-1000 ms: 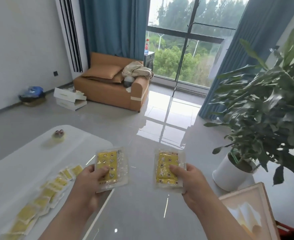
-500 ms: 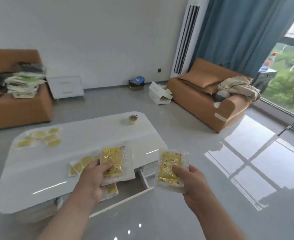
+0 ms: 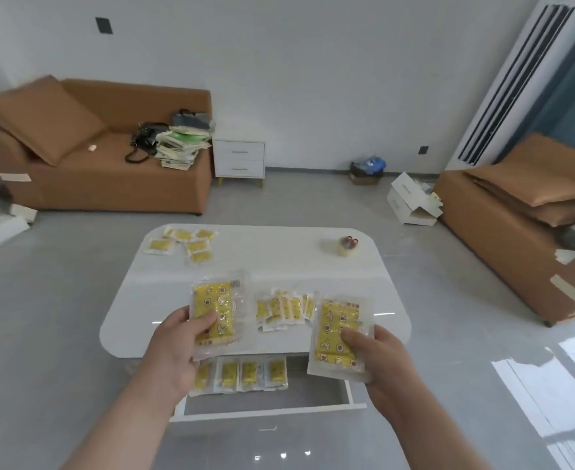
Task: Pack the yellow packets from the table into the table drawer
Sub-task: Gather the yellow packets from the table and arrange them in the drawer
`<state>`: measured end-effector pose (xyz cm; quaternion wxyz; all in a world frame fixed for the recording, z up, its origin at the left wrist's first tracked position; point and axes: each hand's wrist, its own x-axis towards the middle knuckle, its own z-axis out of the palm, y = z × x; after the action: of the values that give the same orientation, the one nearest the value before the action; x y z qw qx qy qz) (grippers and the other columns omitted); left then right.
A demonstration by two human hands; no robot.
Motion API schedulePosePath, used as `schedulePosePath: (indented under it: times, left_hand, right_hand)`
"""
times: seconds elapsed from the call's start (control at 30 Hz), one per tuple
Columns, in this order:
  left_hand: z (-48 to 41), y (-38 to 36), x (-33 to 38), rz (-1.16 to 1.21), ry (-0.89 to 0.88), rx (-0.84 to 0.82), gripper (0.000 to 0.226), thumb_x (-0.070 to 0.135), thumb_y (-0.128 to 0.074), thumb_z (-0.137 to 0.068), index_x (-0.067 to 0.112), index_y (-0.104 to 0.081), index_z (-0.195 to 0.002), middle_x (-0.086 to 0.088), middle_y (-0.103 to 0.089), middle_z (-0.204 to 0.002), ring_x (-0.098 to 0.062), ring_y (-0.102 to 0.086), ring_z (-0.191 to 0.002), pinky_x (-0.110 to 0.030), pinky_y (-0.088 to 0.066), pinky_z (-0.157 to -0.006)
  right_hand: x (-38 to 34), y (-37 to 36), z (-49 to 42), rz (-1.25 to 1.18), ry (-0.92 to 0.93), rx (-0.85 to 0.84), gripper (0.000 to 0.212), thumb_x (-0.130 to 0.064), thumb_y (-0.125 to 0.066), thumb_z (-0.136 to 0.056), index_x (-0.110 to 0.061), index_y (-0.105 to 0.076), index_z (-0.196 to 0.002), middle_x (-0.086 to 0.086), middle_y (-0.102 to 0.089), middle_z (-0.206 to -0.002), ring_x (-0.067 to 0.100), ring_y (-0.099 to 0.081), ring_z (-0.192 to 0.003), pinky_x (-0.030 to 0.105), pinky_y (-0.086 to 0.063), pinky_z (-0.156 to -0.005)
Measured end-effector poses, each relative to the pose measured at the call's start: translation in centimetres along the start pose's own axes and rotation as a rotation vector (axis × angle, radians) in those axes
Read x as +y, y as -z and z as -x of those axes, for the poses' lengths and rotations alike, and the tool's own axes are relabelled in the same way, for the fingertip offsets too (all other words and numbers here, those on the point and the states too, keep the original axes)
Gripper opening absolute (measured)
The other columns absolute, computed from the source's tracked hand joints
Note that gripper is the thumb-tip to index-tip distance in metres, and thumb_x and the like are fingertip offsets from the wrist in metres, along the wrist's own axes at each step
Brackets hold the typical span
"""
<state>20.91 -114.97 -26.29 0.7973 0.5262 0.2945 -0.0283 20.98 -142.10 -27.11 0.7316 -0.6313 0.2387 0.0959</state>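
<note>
My left hand (image 3: 174,347) grips a yellow packet (image 3: 219,310) in clear wrap, held above the near edge of the white table (image 3: 279,262). My right hand (image 3: 377,354) grips a second yellow packet (image 3: 338,334) over the right part of the open drawer (image 3: 272,401). Several yellow packets (image 3: 245,373) stand in a row at the drawer's back. A fanned pile of packets (image 3: 284,308) lies on the table between my hands. Another group of packets (image 3: 186,242) lies at the table's far left corner.
A tape roll (image 3: 347,245) sits at the table's far right. A brown sofa (image 3: 103,157) with books and a bag stands at the back left, a white nightstand (image 3: 240,159) beside it. Another brown sofa (image 3: 530,212) is on the right, white boxes (image 3: 411,201) on the floor.
My view has swung left from the window and plant to face the table and open drawer squarely. Both hands keep their packets and are now over the table's near edge and drawer.
</note>
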Motion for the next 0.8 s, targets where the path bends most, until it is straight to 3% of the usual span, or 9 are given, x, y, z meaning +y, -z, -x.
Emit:
schedulePosePath:
  times: [0.23,0.43,0.6,0.8]
  left_hand:
    - [-9.4,1.6,3.4,-0.050,0.042,-0.062,0.019,0.001,-0.068,-0.085,0.013,-0.070,-0.099,-0.005,-0.077,-0.087,-0.029,-0.069,-0.090,-0.048,-0.049,-0.096]
    - [-16.2,0.9,2.6,-0.091,0.089,-0.049,0.021,0.000,-0.069,-0.085,0.011,-0.069,-0.102,-0.010,-0.075,-0.094,-0.031,-0.069,-0.092,-0.047,-0.053,-0.090]
    - [-21.6,-0.9,-2.7,-0.130,0.118,-0.020,0.013,0.000,-0.069,-0.085,0.006,-0.070,-0.097,-0.012,-0.077,-0.086,-0.030,-0.071,-0.080,-0.035,-0.054,-0.067]
    - [-29.8,-3.4,-13.9,-0.135,0.109,0.025,0.012,0.000,-0.069,-0.085,0.008,-0.072,-0.094,-0.011,-0.077,-0.089,-0.030,-0.071,-0.087,-0.043,-0.054,-0.083]
  right_hand:
    - [-0.9,-7.7,-6.8,0.014,-0.042,0.015,0.015,0.001,-0.066,-0.090,-0.001,-0.070,-0.104,0.018,-0.077,-0.097,0.039,-0.074,-0.093,0.057,-0.055,-0.093]
    - [-0.6,-10.8,-13.4,0.031,-0.082,0.014,0.018,0.001,-0.067,-0.089,0.001,-0.069,-0.106,0.019,-0.077,-0.097,0.040,-0.073,-0.094,0.056,-0.055,-0.094]
    - [2.8,-10.6,-20.8,0.103,-0.087,-0.038,0.014,-0.003,-0.070,-0.088,-0.004,-0.073,-0.102,0.016,-0.078,-0.096,0.037,-0.074,-0.094,0.055,-0.054,-0.096]
    - [12.2,-7.5,-32.3,0.150,-0.089,-0.116,0.012,-0.007,-0.077,-0.082,-0.010,-0.078,-0.093,0.013,-0.078,-0.097,0.038,-0.072,-0.099,0.055,-0.052,-0.099]
